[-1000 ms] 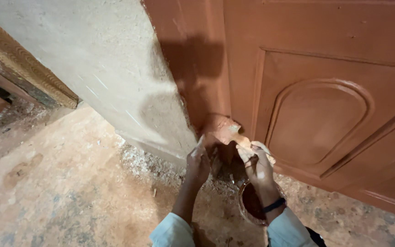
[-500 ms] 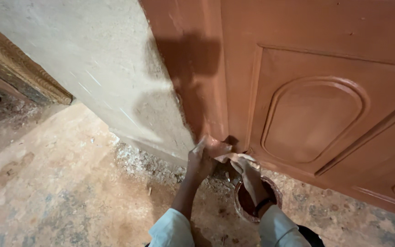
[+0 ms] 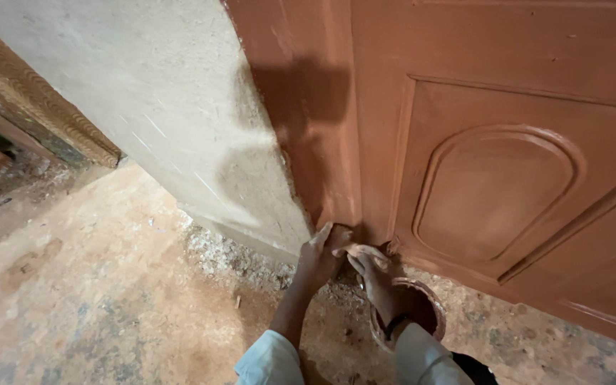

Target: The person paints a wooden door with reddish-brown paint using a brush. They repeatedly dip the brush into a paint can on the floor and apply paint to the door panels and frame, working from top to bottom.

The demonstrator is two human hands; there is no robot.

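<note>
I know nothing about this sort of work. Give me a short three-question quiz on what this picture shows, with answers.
1. True or false: the door and its frame are coated reddish-brown.
2. Where does the round container sit? A) on the floor under the right hand B) on a shelf C) by the wooden moulding at the far left
3. Fill in: both hands meet at the ___ corner of the frame.

Key
1. True.
2. A: it stands on the floor, partly hidden by the right hand and wrist.
3. Bottom: the left hand touches the foot of the frame, beside the grey plastered wall.
</note>
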